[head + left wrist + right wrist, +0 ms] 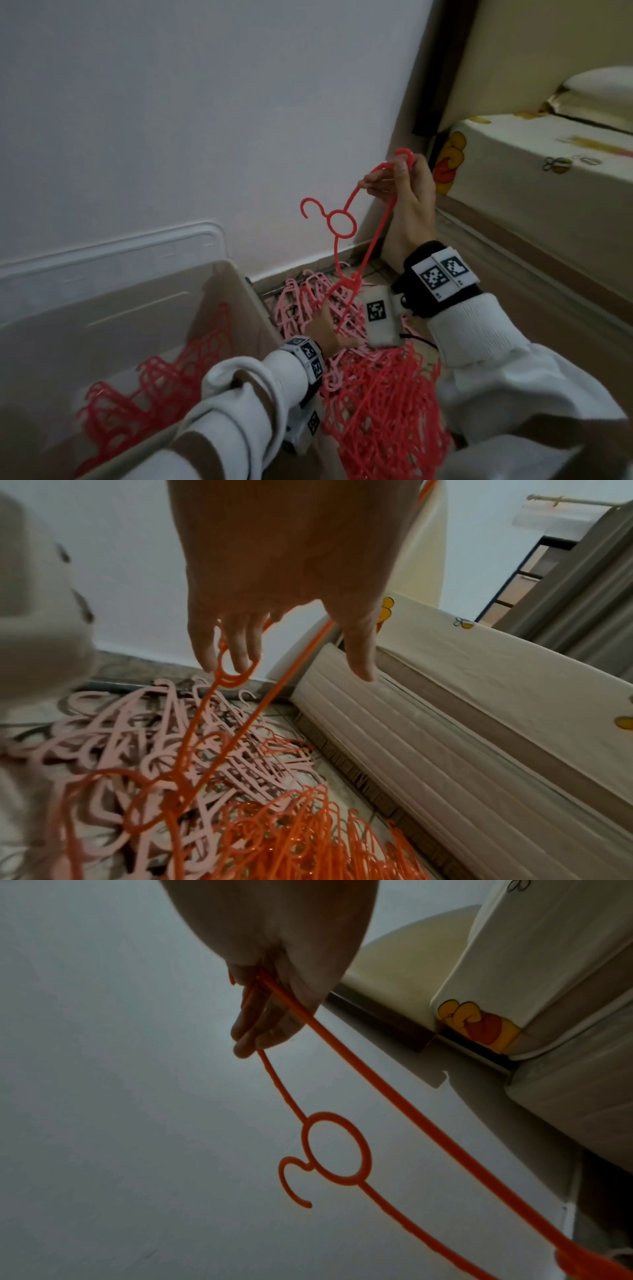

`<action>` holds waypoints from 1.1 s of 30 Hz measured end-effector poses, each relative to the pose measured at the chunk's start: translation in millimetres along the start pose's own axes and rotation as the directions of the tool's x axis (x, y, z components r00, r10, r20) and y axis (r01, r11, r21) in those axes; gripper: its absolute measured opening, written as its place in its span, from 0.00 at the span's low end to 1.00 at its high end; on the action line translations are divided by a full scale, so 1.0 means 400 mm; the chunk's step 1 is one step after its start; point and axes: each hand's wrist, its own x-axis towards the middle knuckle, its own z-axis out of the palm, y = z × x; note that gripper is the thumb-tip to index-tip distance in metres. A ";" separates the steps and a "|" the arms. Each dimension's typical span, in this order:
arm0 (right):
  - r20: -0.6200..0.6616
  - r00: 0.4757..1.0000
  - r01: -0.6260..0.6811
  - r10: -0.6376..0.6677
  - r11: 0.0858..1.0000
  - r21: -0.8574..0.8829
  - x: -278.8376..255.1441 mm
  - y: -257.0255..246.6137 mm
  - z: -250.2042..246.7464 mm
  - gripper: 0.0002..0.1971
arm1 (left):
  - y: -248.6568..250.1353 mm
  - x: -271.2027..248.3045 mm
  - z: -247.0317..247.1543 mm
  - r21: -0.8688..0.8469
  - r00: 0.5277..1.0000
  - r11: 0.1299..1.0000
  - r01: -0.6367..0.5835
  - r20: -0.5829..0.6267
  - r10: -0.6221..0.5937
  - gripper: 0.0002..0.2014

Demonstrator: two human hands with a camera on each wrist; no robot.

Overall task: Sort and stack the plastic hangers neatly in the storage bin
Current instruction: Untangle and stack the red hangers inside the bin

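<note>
- Right hand (407, 195) is raised near the wall corner, fingers pinched round one shoulder end of a thin red plastic hanger with a ring below its hook (342, 222). In the right wrist view both the shoulder rod and the bottom bar run in under the curled fingers (263, 1026).
- Left hand (323, 330) is low, over the piles. Its fingertips (240, 661) are hooked into the looped far end of that same hanger, w/ the thumb spread off to the side, touching nothing.
- Long axis of the hanger runs steeply from the right hand (high, far) down to the left hand (low, near). The hook sticks out to the left, twd the bin side.
- Beige plastic storage bin (226, 274) stands to the left, just beside the left forearm. A stack of red hangers (154, 377) already lies in it.
- So the bin lies left and down from the held hanger. The left hand is the nearer one; the right has to swing across and drop.
- My read: the hanger needs to tip from near upright to flat, hook matching the stack, before it goes in.
- Loose on the floor: pale pink plastic hangers (305, 301) by the wall and a heap of red hangers (380, 404) closer in. Its lower end hangs right over the pink ones, so a snag there is possible.
- Bed w/ cream cartoon sheet (534, 161) is off to the right.
</note>
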 end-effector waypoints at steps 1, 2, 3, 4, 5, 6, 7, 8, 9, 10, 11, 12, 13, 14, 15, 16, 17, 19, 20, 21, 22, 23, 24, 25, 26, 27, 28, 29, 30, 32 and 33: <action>-0.007 1.000 0.005 -0.005 1.000 0.010 -0.002 -0.002 -0.011 0.09 | 0.011 0.004 0.015 0.015 1.000 1.000 0.004 -0.023 -0.004 0.56; -0.013 1.000 0.012 -0.012 1.000 0.015 -0.005 -0.004 -0.021 0.09 | 0.022 0.006 0.027 0.017 0.998 1.000 0.013 -0.056 -0.012 0.54; -0.014 1.000 0.024 -0.023 1.000 0.019 -0.007 -0.006 -0.031 0.09 | 0.036 0.007 0.033 -0.015 0.997 1.000 0.023 -0.080 -0.024 0.52; -0.010 0.999 0.034 -0.034 0.999 0.022 -0.010 -0.010 -0.041 0.09 | 0.040 0.014 0.042 -0.053 0.995 0.998 0.023 -0.093 -0.028 0.50; -0.003 0.999 0.042 -0.042 0.999 0.025 -0.013 -0.013 -0.050 0.09 | 0.051 0.015 0.046 -0.050 0.995 0.998 0.023 -0.098 -0.028 0.49; 0.008 0.999 0.047 -0.047 0.999 0.029 -0.016 -0.019 -0.058 0.10 | 0.063 0.017 0.049 -0.028 0.993 0.999 0.030 -0.114 -0.033 0.48; 0.022 0.999 0.049 -0.050 0.998 0.033 -0.020 -0.026 -0.065 0.10 | 0.072 0.021 0.048 -0.015 0.990 0.999 0.040 -0.136 -0.041 0.46; 0.037 0.998 0.049 -0.050 0.998 0.034 -0.024 -0.033 -0.070 0.10 | 0.077 0.030 0.045 -0.033 0.986 0.998 0.046 -0.159 -0.051 0.42; 0.053 0.997 0.047 -0.048 0.999 0.026 -0.030 -0.039 -0.073 0.10 | 0.082 0.037 0.040 -0.062 0.985 0.998 0.029 -0.170 -0.040 0.37; 0.070 0.996 0.048 -0.048 0.999 0.005 -0.035 -0.045 -0.074 0.10 | 0.083 0.048 0.038 -0.078 0.982 0.997 -0.022 -0.190 0.007 0.32; 0.087 0.995 0.057 -0.055 0.998 -0.031 -0.039 -0.050 -0.073 0.10 | 0.086 0.050 0.029 -0.073 0.974 0.993 -0.096 -0.211 0.079 0.27; 0.107 0.992 0.073 -0.064 0.994 -0.081 -0.042 -0.056 -0.069 0.09 | 0.099 0.047 0.018 -0.077 0.967 0.987 -0.143 -0.221 0.123 0.22; 0.128 0.989 0.091 -0.075 0.987 -0.129 -0.044 -0.060 -0.064 0.09 | 0.113 0.040 0.004 -0.110 0.962 0.977 -0.184 -0.226 0.156 0.18; 0.153 0.985 0.110 -0.085 0.980 -0.163 -0.046 -0.066 -0.057 0.08 | 0.119 0.041 -0.015 -0.134 0.950 0.962 -0.237 -0.241 0.200 0.13; 0.179 0.979 0.127 -0.096 0.976 -0.174 -0.046 -0.072 -0.047 0.08 | 0.138 0.034 -0.041 -0.217 0.948 0.940 -0.263 -0.239 0.210 0.06; 0.206 0.973 0.142 -0.105 0.975 -0.170 -0.047 -0.079 -0.036 0.08 | 0.157 0.025 -0.065 -0.303 0.941 0.910 -0.283 -0.270 0.203 0.02; 0.233 0.965 0.156 -0.117 0.975 -0.159 -0.047 -0.086 -0.023 0.08 | 0.166 0.027 -0.090 -0.360 0.937 0.889 -0.282 -0.302 0.175 0.07; 0.281 0.949 0.187 -0.143 0.973 -0.136 -0.046 -0.099 0.005 0.09 | 0.174 0.032 -0.138 -0.371 0.932 0.881 -0.294 -0.317 0.177 0.11; 0.306 0.938 0.208 -0.161 0.970 -0.127 -0.046 -0.106 0.020 0.10 | 0.177 0.025 -0.161 -0.414 0.939 0.859 -0.301 -0.287 0.191 0.13; 0.331 0.926 0.231 -0.181 0.966 -0.119 -0.047 -0.112 0.035 0.11 | 0.176 0.021 -0.179 -0.458 0.947 0.836 -0.300 -0.250 0.203 0.14; 0.356 0.913 0.257 -0.201 0.960 -0.116 -0.047 -0.116 0.050 0.12 | 0.186 0.015 -0.194 -0.521 0.956 0.804 -0.286 -0.214 0.201 0.14; 0.377 0.900 0.282 -0.218 0.952 -0.122 -0.046 -0.118 0.064 0.12 | 0.189 0.011 -0.210 -0.575 0.963 0.773 -0.269 -0.181 0.200 0.15; 0.395 0.890 0.305 -0.229 0.942 -0.140 -0.046 -0.120 0.078 0.12 | 0.193 0.006 -0.228 -0.616 0.964 0.742 -0.264 -0.166 0.206 0.15; 0.405 0.883 0.325 -0.236 0.931 -0.166 -0.044 -0.121 0.092 0.13 | 0.199 0.003 -0.248 -0.637 0.962 0.721 -0.272 -0.162 0.219 0.15; 0.409 0.879 0.343 -0.245 0.921 -0.186 -0.041 -0.123 0.107 0.12 | 0.203 -0.004 -0.269 -0.653 0.956 0.699 -0.292 -0.172 0.238 0.15; 0.404 0.876 0.362 -0.262 0.912 -0.194 -0.037 -0.126 0.122 0.12 | 0.209 -0.012 -0.296 -0.665 0.950 0.680 -0.309 -0.187 0.248 0.13; 0.394 0.873 0.383 -0.287 0.904 -0.189 -0.032 -0.129 0.137 0.11 | 0.213 -0.023 -0.325 -0.660 0.945 0.676 -0.326 -0.204 0.257 0.11; 0.377 0.870 0.402 -0.317 0.899 -0.174 -0.026 -0.133 0.152 0.10 | 0.216 -0.034 -0.357 -0.626 0.935 0.695 -0.354 -0.232 0.267 0.10; 0.357 0.868 0.418 -0.344 0.895 -0.154 -0.019 -0.138 0.168 0.09 | 0.217 -0.045 -0.392 -0.578 0.921 0.718 -0.388 -0.261 0.288 0.10; 0.314 0.875 0.422 -0.370 0.899 -0.116 -0.002 -0.144 0.202 0.07 | 0.215 -0.069 -0.463 -0.495 0.898 0.755 -0.430 -0.319 0.302 0.11; 0.290 0.882 0.412 -0.371 0.906 -0.093 0.007 -0.146 0.220 0.07 | 0.210 -0.082 -0.499 -0.450 0.887 0.777 -0.440 -0.351 0.299 0.11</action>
